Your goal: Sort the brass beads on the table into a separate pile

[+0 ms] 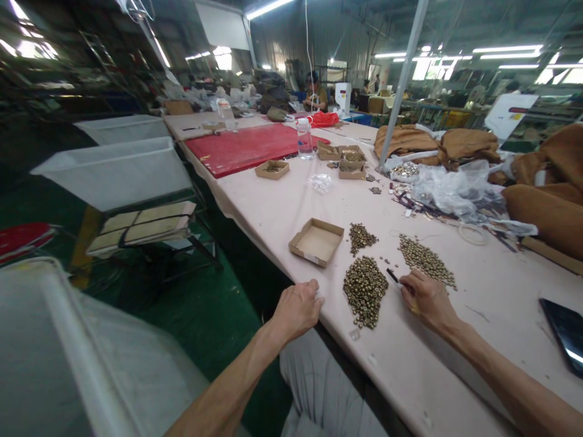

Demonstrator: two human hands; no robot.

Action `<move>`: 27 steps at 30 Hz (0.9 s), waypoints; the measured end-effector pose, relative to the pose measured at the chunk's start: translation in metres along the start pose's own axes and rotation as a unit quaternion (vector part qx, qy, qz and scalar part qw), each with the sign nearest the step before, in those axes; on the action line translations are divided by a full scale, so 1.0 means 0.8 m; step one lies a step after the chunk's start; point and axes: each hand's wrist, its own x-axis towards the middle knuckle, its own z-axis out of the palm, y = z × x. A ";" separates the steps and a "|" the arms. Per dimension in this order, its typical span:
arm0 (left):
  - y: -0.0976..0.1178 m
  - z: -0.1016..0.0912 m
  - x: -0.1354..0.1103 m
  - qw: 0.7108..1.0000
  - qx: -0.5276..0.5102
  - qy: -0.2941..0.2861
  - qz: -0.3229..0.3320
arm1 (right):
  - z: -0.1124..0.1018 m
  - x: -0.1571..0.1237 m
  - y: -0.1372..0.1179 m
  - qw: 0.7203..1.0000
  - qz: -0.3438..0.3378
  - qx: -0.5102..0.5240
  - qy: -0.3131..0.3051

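Observation:
My left hand (298, 308) rests closed on the near edge of the long pink table (282, 209), fingers curled; what it holds, if anything, is hidden. My right hand (428, 298) is closed on a thin dark-tipped tool (392, 276) whose tip points at a pile of small brass rings (365, 290). A second pile of brass rings (426, 260) lies just beyond my right hand, and a smaller third pile (361, 237) lies behind the first. An open shallow cardboard box (316, 241) sits left of the piles.
A dark phone (567, 331) lies at the right edge. Crumpled clear plastic bags (449, 185), brown garments (544, 200), several small cardboard boxes (350, 162), a water bottle (305, 138) and a red mat (248, 147) lie farther along. White bins (116, 170) stand left; a person (314, 92) sits far back.

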 end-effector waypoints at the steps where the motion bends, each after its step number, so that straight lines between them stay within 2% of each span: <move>1: 0.000 0.001 0.000 1.000 0.000 0.000 -0.001 | 0.000 -0.003 0.000 1.000 -0.004 0.000 -0.008; 4: 0.000 0.000 0.000 1.000 0.002 -0.002 -0.004 | 0.003 0.001 -0.001 1.000 0.000 -0.004 -0.018; 12: 0.003 -0.007 -0.003 1.000 0.000 -0.007 -0.007 | 0.016 0.055 -0.007 0.999 0.025 -0.031 -0.029; 17: 0.004 -0.010 -0.004 1.000 -0.003 -0.015 -0.011 | 0.017 0.074 0.002 0.993 0.084 -0.075 -0.033; 20: 0.003 -0.008 -0.004 1.000 -0.001 -0.010 -0.003 | 0.007 0.071 0.021 0.988 0.116 -0.097 -0.025; 23: 0.001 -0.005 -0.003 1.000 0.000 -0.007 -0.006 | -0.008 0.054 0.037 0.985 0.134 -0.113 -0.007; 27: 0.001 0.000 0.000 1.000 0.003 0.000 0.004 | -0.019 0.028 0.037 0.995 0.084 -0.060 -0.003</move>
